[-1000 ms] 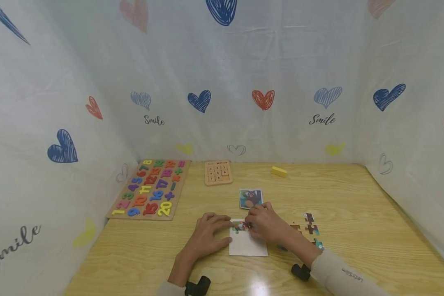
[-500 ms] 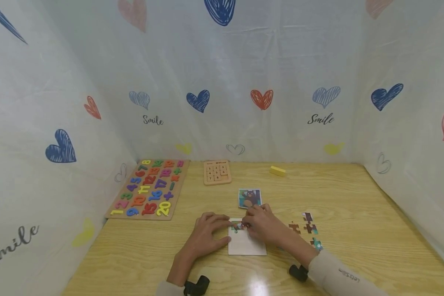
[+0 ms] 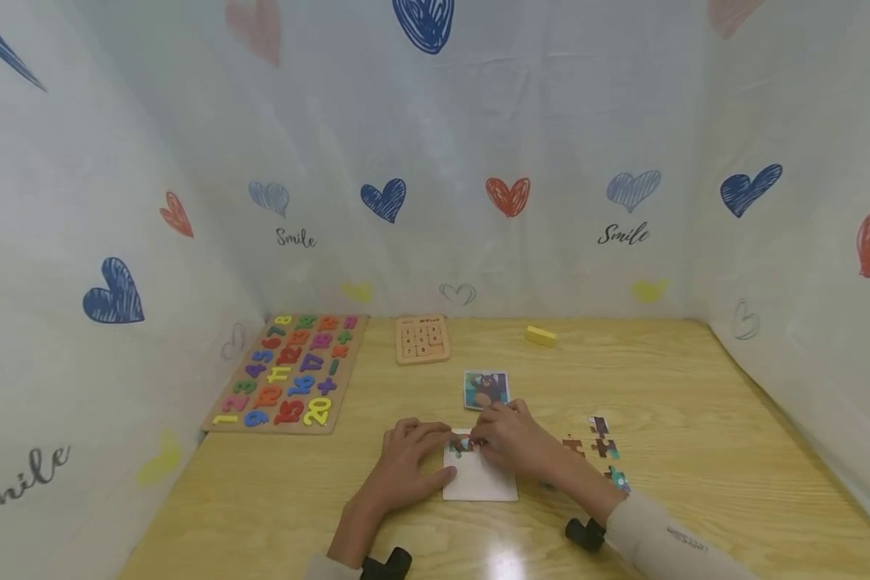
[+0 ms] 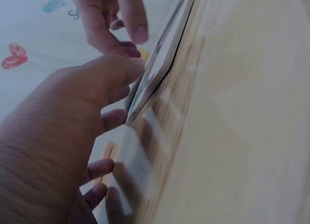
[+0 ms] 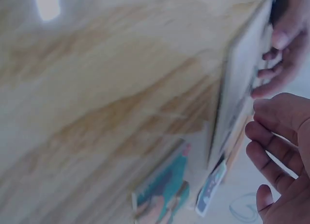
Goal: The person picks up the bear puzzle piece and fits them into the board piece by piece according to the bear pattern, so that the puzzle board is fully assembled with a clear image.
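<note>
A pale square puzzle board [image 3: 482, 485] lies before the person, with a few coloured jigsaw pieces [image 3: 461, 445] along its top edge. The left hand [image 3: 404, 463] rests beside it with fingers spread, index fingertip at the upper left corner and thumb at the left edge. Over the top part of the board, the right hand [image 3: 516, 439] pinches a small reddish jigsaw piece [image 3: 474, 439], mostly hidden by the fingers. In the right wrist view its thumb and fingertips are right at the board [image 5: 237, 73]. Several loose jigsaw pieces [image 3: 603, 448] lie to the right, partly behind the forearm.
A bear picture card [image 3: 486, 391] lies just beyond the puzzle board. Farther back are a wooden number-sliding puzzle [image 3: 422, 340] and a yellow block [image 3: 540, 336]. A large board of coloured numbers [image 3: 351, 352] occupies the back left. Heart-printed curtains [image 3: 435, 250] enclose the table.
The head view shifts slightly, so everything slides a little to the left. Both hands keep their places at the board, the right fingers staying on the piece near its top edge.
</note>
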Demonstrator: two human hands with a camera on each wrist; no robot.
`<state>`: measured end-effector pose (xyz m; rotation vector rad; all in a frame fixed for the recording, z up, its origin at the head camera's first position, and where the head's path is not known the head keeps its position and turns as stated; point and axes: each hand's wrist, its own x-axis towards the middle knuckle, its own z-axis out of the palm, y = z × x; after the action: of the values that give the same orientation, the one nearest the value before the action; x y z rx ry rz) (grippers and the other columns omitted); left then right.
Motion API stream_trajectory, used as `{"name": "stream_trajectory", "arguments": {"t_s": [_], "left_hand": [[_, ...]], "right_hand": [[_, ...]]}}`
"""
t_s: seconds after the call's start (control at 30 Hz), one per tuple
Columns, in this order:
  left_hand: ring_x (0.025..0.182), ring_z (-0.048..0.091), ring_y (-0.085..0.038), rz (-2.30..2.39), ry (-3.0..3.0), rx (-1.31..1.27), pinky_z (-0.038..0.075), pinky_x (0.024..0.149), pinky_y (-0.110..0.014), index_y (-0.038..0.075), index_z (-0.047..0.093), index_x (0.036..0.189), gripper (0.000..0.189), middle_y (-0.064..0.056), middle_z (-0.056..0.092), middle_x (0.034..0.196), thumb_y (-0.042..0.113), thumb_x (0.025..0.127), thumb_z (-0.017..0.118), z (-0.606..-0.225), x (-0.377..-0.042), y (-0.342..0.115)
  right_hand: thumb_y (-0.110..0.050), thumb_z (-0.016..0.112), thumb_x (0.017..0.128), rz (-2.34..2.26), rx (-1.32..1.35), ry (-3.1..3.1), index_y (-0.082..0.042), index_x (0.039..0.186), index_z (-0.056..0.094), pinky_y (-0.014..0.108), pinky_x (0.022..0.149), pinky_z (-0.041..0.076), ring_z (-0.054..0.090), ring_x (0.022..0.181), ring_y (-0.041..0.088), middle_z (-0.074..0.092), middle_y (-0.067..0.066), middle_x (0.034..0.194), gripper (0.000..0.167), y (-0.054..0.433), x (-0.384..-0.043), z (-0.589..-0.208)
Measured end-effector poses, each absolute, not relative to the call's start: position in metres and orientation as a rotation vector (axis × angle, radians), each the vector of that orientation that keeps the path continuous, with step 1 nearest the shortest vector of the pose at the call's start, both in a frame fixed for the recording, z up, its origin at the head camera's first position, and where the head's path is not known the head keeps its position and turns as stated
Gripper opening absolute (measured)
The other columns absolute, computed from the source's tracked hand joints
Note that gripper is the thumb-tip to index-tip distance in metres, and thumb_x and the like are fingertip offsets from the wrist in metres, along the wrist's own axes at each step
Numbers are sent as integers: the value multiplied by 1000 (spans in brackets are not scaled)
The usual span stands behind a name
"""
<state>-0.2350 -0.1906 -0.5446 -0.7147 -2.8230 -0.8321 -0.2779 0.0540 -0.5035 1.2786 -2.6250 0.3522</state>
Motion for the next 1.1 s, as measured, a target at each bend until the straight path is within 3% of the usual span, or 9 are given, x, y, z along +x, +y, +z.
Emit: {"name": "stream_trajectory", "arguments": {"t_s": [0.47,0.73,1.1], "left_hand": [[131,38,-33,-684,-2853,-679,29,103,-59,41,61,136,45,7,55,139,57,94,57,-542,-231,-186],[130,39,-30,-603,-2870,-658,31,99,-56,45,60,136,47,8,53,140,64,95,51,-544,-230,-181],[130,39,-32,-644,-2848,-674,30,101,-59,43,63,134,44,7,54,139,60,94,56,-544,-229,-177]], "right_hand": [[-11,73,90,524,1197,-2630,-10,105,75,48,85,40,60,100,21,70,0,105,16,113,-270,-495],[-9,80,84,504,1120,-2580,-10,102,75,44,78,39,62,96,21,70,0,102,19,146,-270,-496],[-9,79,83,479,944,-2635,-9,104,74,46,80,38,62,100,25,69,3,105,22,190,-274,-500]]}}
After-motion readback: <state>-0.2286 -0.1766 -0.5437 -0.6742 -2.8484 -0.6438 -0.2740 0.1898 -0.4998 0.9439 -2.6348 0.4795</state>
